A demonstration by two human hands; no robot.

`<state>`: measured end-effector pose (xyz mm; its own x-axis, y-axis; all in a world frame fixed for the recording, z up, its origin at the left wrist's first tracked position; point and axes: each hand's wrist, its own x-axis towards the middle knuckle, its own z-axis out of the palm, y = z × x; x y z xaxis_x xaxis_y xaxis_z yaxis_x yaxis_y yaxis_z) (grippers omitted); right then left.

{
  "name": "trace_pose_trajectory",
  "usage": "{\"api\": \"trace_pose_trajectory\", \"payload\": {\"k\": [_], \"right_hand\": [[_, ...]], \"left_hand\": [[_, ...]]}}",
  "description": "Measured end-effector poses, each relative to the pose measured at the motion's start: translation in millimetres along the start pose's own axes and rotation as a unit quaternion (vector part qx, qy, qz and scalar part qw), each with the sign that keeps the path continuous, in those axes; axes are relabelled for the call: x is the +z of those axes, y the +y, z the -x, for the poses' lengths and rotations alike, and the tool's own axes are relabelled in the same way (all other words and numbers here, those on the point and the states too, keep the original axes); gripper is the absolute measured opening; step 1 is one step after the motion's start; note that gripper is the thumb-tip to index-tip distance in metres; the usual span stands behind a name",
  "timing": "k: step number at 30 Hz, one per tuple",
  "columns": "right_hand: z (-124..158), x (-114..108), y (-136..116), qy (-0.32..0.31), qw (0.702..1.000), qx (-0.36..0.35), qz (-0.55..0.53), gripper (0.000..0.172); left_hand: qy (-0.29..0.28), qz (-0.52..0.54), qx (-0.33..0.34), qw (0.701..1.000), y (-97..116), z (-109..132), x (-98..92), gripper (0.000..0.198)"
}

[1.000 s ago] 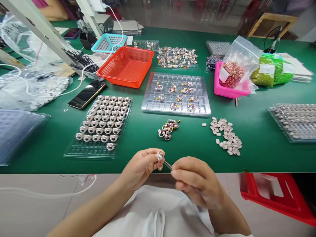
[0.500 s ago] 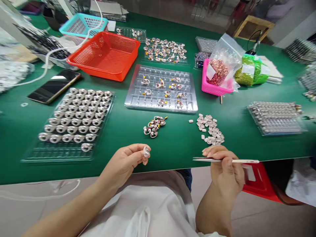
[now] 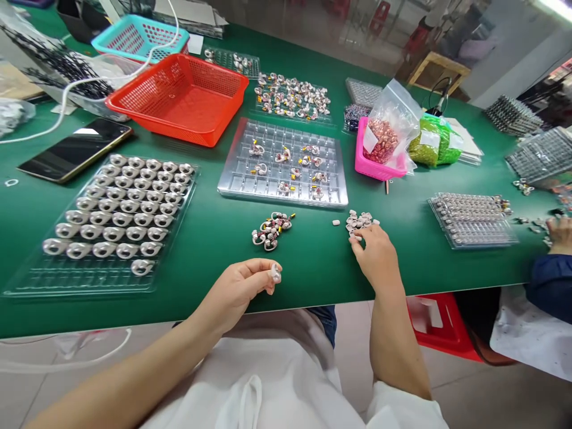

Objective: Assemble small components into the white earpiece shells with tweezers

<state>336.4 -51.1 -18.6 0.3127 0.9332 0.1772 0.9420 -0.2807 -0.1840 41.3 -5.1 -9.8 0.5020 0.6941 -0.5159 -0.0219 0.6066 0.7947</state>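
My left hand (image 3: 250,285) is closed, pinching a small white-and-silver ring-shaped piece (image 3: 276,273) between thumb and fingertips, just above the table's front edge. To the right, my right hand (image 3: 378,253) reaches into a loose pile of small white caps (image 3: 360,220). Its fingers are bent and drawn together at the pile's near side; what they grip is partly hidden. A single white cap (image 3: 336,223) lies left of that pile. Between and beyond my hands rests a small heap of ring-shaped pieces with yellow-tipped ends (image 3: 271,230).
A clear tray of silver ring pieces (image 3: 120,217) lies left. Ahead are a stacked clear tray (image 3: 232,185), a red basket (image 3: 210,136) and a pink basket (image 3: 379,173). A phone (image 3: 71,152) lies far left. Another person's hand (image 3: 560,235) works at the right edge.
My right hand has moved forward and left to the white caps; the long thin white tool it held no longer shows. My left hand keeps its piece. The view has turned slightly right.
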Motion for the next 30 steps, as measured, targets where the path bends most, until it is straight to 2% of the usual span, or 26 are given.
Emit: {"api": "trace_pose_trajectory", "payload": {"k": [6,8,9,11,14,16,18,19,21,24,27,28,30], "right_hand": [[-2,7,-5,0.024,1.000,-0.003,0.017,0.016],[7,1,-15,0.043,0.999,-0.015,-0.024,0.015],[14,-4,-23,0.058,0.995,-0.028,-0.079,0.014],[31,-11,-44,0.044,0.972,-0.055,-0.226,0.011],[55,-14,-82,-0.011,0.913,-0.063,-0.404,0.010],[67,-8,-107,0.000,0.870,-0.046,-0.490,0.010],[73,3,-127,0.031,0.842,-0.019,-0.538,0.010],[75,8,-135,0.052,0.838,-0.007,-0.542,0.010],[75,16,-144,0.094,0.851,-0.012,-0.517,0.016],[72,21,-146,0.118,0.881,-0.118,-0.442,0.033],[69,21,-144,0.114,0.883,-0.207,-0.406,0.044],[70,20,-144,0.118,0.882,-0.207,-0.406,0.044],[73,19,-145,0.114,0.882,-0.163,-0.426,0.040]], "left_hand": [[0.010,0.037,0.000,0.999,4,4,-6.8,0.012],[0.016,0.037,0.007,0.999,6,6,-8.9,0.014],[0.018,0.034,0.014,0.999,7,7,-9.7,0.014],[0.019,0.025,0.034,0.999,8,9,-10.0,0.016],[0.006,0.010,0.065,0.998,11,14,-6.2,0.021],[-0.016,0.006,0.084,0.996,12,19,-2.0,0.022],[-0.043,-0.003,0.112,0.993,11,26,1.1,0.019],[-0.053,-0.013,0.131,0.990,11,29,1.7,0.018],[-0.063,-0.038,0.167,0.983,9,36,0.8,0.016],[-0.060,-0.042,0.187,0.980,10,42,-4.1,0.016],[-0.042,0.021,0.147,0.988,15,39,-9.4,0.020],[-0.036,0.056,0.125,0.990,18,37,-11.0,0.021],[-0.026,0.136,0.081,0.987,22,32,-13.8,0.021]]}}
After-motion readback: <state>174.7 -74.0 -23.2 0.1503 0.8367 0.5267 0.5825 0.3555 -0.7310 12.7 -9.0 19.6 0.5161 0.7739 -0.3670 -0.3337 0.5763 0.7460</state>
